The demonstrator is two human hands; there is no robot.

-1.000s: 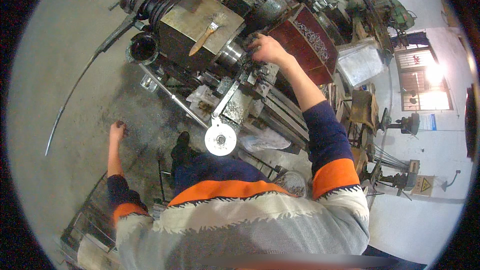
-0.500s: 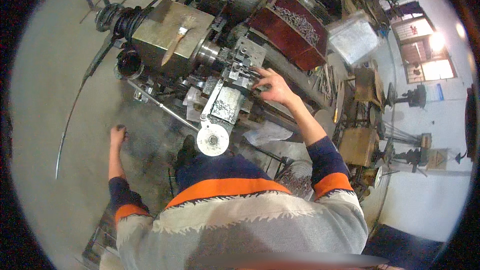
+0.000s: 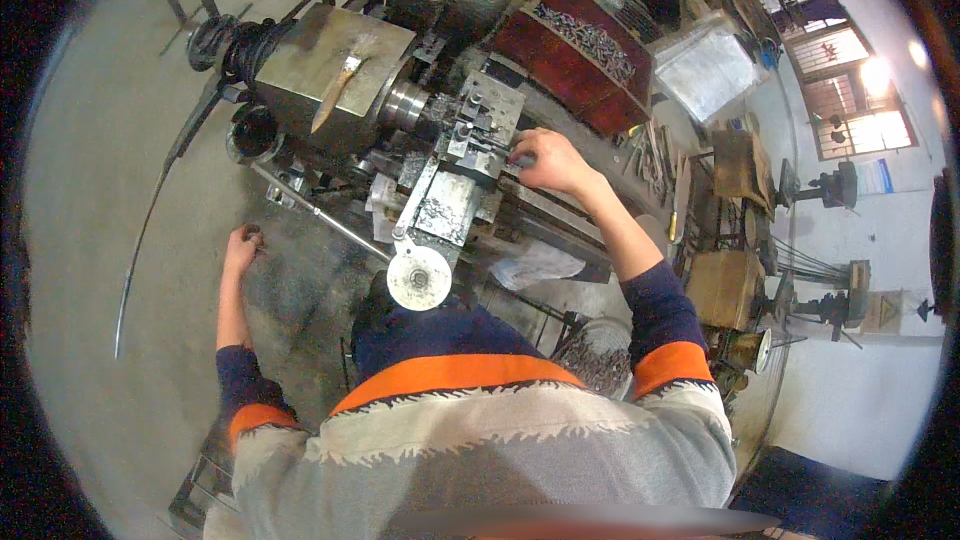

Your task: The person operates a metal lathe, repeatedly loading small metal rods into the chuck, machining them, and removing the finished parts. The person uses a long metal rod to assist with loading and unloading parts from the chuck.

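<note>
My right hand (image 3: 550,161) is at the right side of the lathe's tool slide (image 3: 481,120), fingers bent inward and pressed together. Whatever sits in its fingertips is hidden. Beside it, small metal clamp blocks (image 3: 460,137) stand on the slide, and the round chuck end (image 3: 405,104) faces them from the left. Away from the machine, over the floor at left, my left hand (image 3: 241,246) is curled closed; too little shows to make out anything inside it. Nearest to me on the slide is a pale round handwheel (image 3: 419,278).
A wooden-handled brush (image 3: 337,93) lies on the metal headstock (image 3: 290,65). Behind the slide stands a red bin (image 3: 560,62) of small metal parts. A long lever (image 3: 330,221) slants between my left hand and the machine. Loose rods (image 3: 655,162) lie at right.
My right hand's spread fingers have drawn together and curled beside the slide. My left hand has shifted slightly up and right, staying curled. The view has tilted a little.
</note>
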